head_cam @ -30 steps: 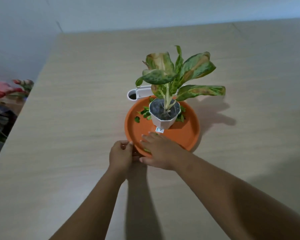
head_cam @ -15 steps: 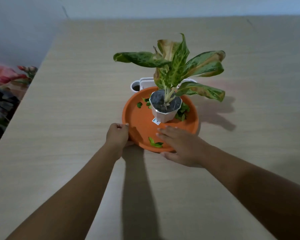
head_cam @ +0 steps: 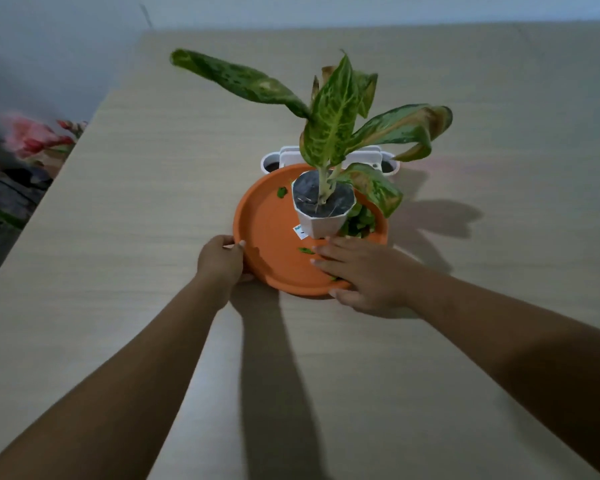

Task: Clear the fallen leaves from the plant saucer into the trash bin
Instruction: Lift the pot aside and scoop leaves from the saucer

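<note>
An orange saucer (head_cam: pixel 267 233) sits mid-table with a white pot (head_cam: pixel 321 225) holding a leafy plant (head_cam: pixel 329 123). Small fallen leaves lie in the saucer: one at the far side (head_cam: pixel 282 192), one by my fingertips (head_cam: pixel 305 250), and a cluster right of the pot (head_cam: pixel 359 221). My left hand (head_cam: pixel 220 259) grips the saucer's left rim, thumb on top. My right hand (head_cam: pixel 364 271) lies over the near right rim, its straight fingers flat on the saucer floor and its thumb outside the rim. A bit of green shows under its fingers.
A white container (head_cam: pixel 290 155) with round openings at both ends stands right behind the saucer. The table's left edge (head_cam: pixel 66 157) drops off to pink flowers (head_cam: pixel 32 136) and dark clutter below. A wall runs along the far side.
The saucer with the plant has turned, so the long leaf now points far left. My right hand has slid rightward along the near rim. My left hand has kept its hold.
</note>
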The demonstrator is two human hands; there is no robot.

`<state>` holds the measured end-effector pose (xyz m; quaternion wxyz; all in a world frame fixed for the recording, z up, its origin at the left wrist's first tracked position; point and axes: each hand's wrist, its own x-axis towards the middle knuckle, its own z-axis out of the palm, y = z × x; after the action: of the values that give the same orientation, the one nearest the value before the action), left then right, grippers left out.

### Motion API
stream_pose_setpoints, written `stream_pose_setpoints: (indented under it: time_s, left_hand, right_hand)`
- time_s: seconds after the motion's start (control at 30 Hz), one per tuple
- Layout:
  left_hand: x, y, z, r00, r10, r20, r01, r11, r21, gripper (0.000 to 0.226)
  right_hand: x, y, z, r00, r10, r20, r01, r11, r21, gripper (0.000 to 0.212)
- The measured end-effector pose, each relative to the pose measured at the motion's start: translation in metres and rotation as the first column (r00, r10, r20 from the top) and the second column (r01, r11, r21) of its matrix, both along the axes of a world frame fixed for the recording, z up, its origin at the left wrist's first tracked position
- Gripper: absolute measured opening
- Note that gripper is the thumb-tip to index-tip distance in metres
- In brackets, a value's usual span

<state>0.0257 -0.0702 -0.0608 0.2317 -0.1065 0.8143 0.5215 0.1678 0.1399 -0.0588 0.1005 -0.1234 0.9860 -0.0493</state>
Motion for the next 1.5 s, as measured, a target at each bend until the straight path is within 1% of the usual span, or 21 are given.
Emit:
stream_pose_setpoints:
  time_s: [0.07,0.13,0.2,0.33,0.37,0.43,0.5,0.57,0.63,0.73,0.8,0.87,0.93,1.0,1.07,1.1,1.13,1.23,1.3,1.37,1.5]
  left_hand:
    - [0.012,-0.001,-0.001,0.999,0.028,0.017,-0.028,0.999,0.039,0.035]
    - [0.027,-0.003,-0.002,0.999,-0.03,0.017,0.029,0.997,0.069,0.04]
    - [0.034,-0.003,0.0,0.996,-0.086,-0.018,0.087,0.995,0.046,0.045]
    - [0.02,-0.001,0.002,0.998,-0.06,-0.009,0.06,0.998,0.01,0.051]
    - [0.019,0.0,0.002,0.998,-0.069,-0.006,0.068,0.997,-0.044,0.054]
    - [0.021,0.004,0.002,0.972,-0.2,-0.121,0.151,0.933,-0.327,0.063]
    - [0.028,0.016,0.01,0.841,-0.402,-0.363,0.156,0.821,-0.549,0.073]
    - [0.029,0.033,0.02,0.663,-0.543,-0.515,0.217,0.798,-0.562,0.086]
    - [0.018,0.051,0.022,0.549,-0.626,-0.554,0.344,0.773,-0.532,0.097]
    - [-0.005,0.074,0.02,0.503,-0.683,-0.529,0.506,0.729,-0.46,0.105]
    - [-0.018,0.086,0.021,0.489,-0.704,-0.515,0.564,0.706,-0.429,0.088]
    - [-0.026,0.09,0.02,0.416,-0.747,-0.519,0.551,0.661,-0.51,0.063]
    - [-0.03,0.09,0.017,0.383,-0.776,-0.502,0.543,0.628,-0.557,0.068]
    - [-0.03,0.087,0.015,0.416,-0.797,-0.438,0.538,0.604,-0.588,0.093]
    - [-0.032,0.086,0.012,0.445,-0.817,-0.367,0.53,0.57,-0.628,0.103]
    - [-0.034,0.088,0.014,0.422,-0.837,-0.348,0.525,0.538,-0.66,0.104]
    - [-0.035,0.089,0.017,0.394,-0.854,-0.341,0.535,0.515,-0.67,0.101]
    - [-0.037,0.095,0.025,0.386,-0.831,-0.401,0.567,0.557,-0.607,0.058]
    - [-0.033,0.094,0.026,0.442,-0.796,-0.414,0.559,0.605,-0.567,0.065]
    - [-0.022,0.091,0.023,0.519,-0.767,-0.378,0.502,0.631,-0.591,0.09]
    - [0.0,0.078,0.013,0.712,-0.569,-0.41,0.254,0.754,-0.606,0.1]
  right_hand:
    - [-0.017,-0.013,-0.002,1.0,0.015,-0.018,-0.015,1.0,-0.019,0.067]
    - [-0.026,-0.024,-0.01,1.0,-0.003,0.019,0.004,0.999,-0.053,0.071]
    - [-0.024,-0.023,-0.016,0.997,-0.018,0.08,0.026,0.995,-0.097,0.075]
    - [-0.006,0.007,-0.02,0.993,-0.038,0.116,0.049,0.994,-0.098,0.086]
    - [-0.002,0.014,-0.019,0.992,-0.037,0.119,0.046,0.996,-0.076,0.087]
    - [0.006,0.021,-0.017,0.993,-0.031,0.115,0.037,0.998,-0.044,0.084]
    - [0.01,0.021,-0.015,0.995,-0.031,0.099,0.036,0.998,-0.047,0.078]
    - [0.009,0.021,-0.014,0.996,-0.035,0.085,0.039,0.998,-0.048,0.076]
    - [0.007,0.022,-0.015,0.998,-0.026,0.057,0.029,0.999,-0.043,0.077]
    - [0.005,0.022,-0.017,0.998,-0.033,0.052,0.035,0.998,-0.047,0.075]
    - [0.006,0.021,-0.016,0.999,-0.033,0.042,0.034,0.999,-0.042,0.072]
    - [0.005,0.019,-0.015,0.999,-0.025,0.034,0.025,0.999,-0.028,0.07]
    - [0.005,0.019,-0.014,0.999,-0.027,0.044,0.028,0.999,-0.023,0.07]
    - [0.005,0.019,-0.014,0.997,-0.035,0.062,0.037,0.999,-0.026,0.071]
    - [0.005,0.019,-0.016,0.996,-0.039,0.08,0.042,0.999,-0.034,0.073]
    - [0.006,0.019,-0.016,0.995,-0.043,0.087,0.046,0.998,-0.038,0.073]
    - [0.007,0.018,-0.016,0.995,-0.047,0.088,0.05,0.998,-0.039,0.073]
    - [0.008,0.017,-0.016,0.996,-0.061,0.06,0.063,0.997,-0.043,0.072]
    - [0.007,0.017,-0.015,0.997,-0.071,0.04,0.073,0.997,-0.04,0.07]
    - [0.006,0.015,-0.013,0.997,-0.074,0.035,0.075,0.997,-0.035,0.07]
    - [0.006,0.009,-0.016,0.993,-0.1,0.066,0.102,0.994,-0.032,0.071]
